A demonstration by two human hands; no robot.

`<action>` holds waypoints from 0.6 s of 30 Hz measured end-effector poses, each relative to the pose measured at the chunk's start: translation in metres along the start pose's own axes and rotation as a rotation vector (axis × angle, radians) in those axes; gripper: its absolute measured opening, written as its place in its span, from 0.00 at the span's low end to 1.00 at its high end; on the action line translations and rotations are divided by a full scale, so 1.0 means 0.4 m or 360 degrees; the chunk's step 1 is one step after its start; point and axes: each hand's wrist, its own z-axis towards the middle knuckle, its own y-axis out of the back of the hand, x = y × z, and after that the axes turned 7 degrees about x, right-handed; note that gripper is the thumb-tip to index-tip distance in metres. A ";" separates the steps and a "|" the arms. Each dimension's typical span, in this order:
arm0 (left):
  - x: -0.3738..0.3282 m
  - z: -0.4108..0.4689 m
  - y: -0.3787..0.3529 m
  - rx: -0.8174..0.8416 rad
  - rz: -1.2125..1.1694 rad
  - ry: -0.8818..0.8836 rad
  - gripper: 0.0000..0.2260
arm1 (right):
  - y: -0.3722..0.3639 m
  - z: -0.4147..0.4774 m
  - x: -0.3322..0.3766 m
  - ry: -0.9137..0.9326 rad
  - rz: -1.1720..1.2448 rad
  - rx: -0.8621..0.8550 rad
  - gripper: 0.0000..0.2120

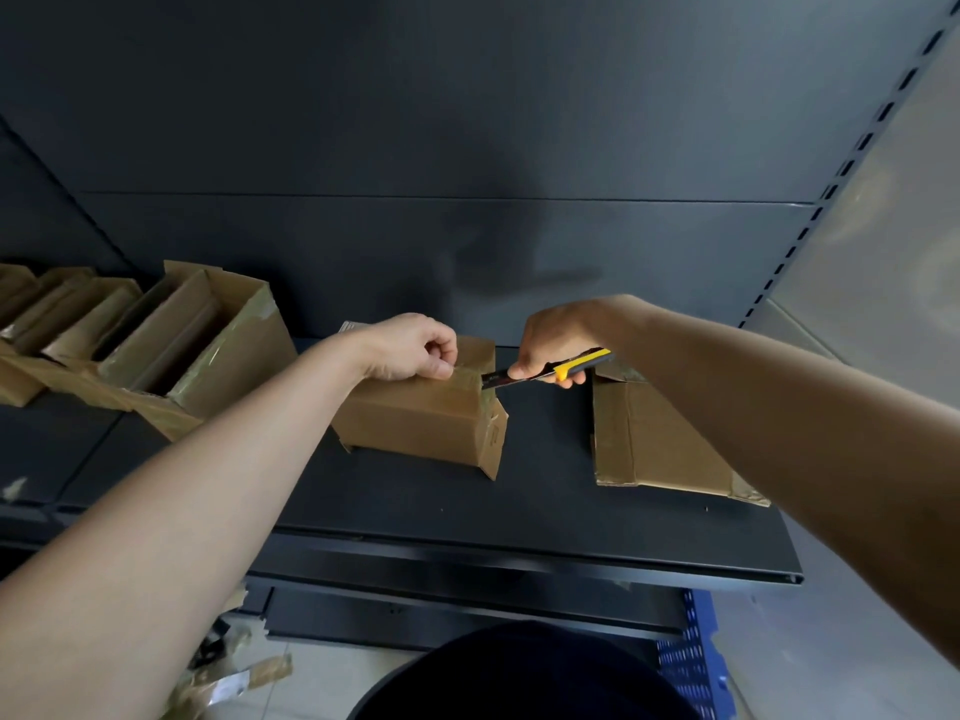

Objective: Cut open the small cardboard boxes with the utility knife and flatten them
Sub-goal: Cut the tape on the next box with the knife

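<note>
Stands before a dark metal shelf (519,506) and works on the small cardboard box (426,423) in the middle of it. Presses down on the box top with the left hand (413,350), fingers curled and thumb against forefinger, seemingly pinching the taped seam (470,379) near the right end, probably to stop any sliding under the pull of the blade. Grips the utility knife (563,367) in the right hand (550,340), fingers wrapped fully round the yellow and grey handle, blade out and pointing left, with the tip touching the tape at the top right edge of the box. Places the left hand just beside the blade tip, a risky position; better to cut away from those fingers, or to shift them further left first. Appears to be at the very start of the cut on this box, with top flaps closed and tape not yet opened. Has one flattened box (660,444) lying at the right of the shelf, partly under the right forearm, likely a sign of one finished piece. Has a row of opened boxes (197,350) at the left, leaning, flaps up, apparently waiting for flattening. Cannot tell the depth of the blade in the tape.
</note>
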 end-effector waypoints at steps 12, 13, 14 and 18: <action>0.004 0.025 -0.003 -0.0212 -0.0131 0.0076 0.17 | -0.016 -0.045 -0.081 -0.0062 0.0646 -0.0234 0.21; 0.004 0.029 -0.008 -0.0254 -0.0121 0.0075 0.16 | -0.020 -0.046 -0.077 -0.0030 0.0614 -0.0274 0.22; 0.004 0.032 -0.011 -0.0281 -0.0106 0.0063 0.13 | -0.023 -0.046 -0.074 -0.0001 0.0604 -0.0287 0.22; 0.005 0.044 -0.003 -0.0268 -0.0028 -0.0063 0.05 | -0.037 -0.049 -0.067 -0.0019 0.0739 -0.0201 0.23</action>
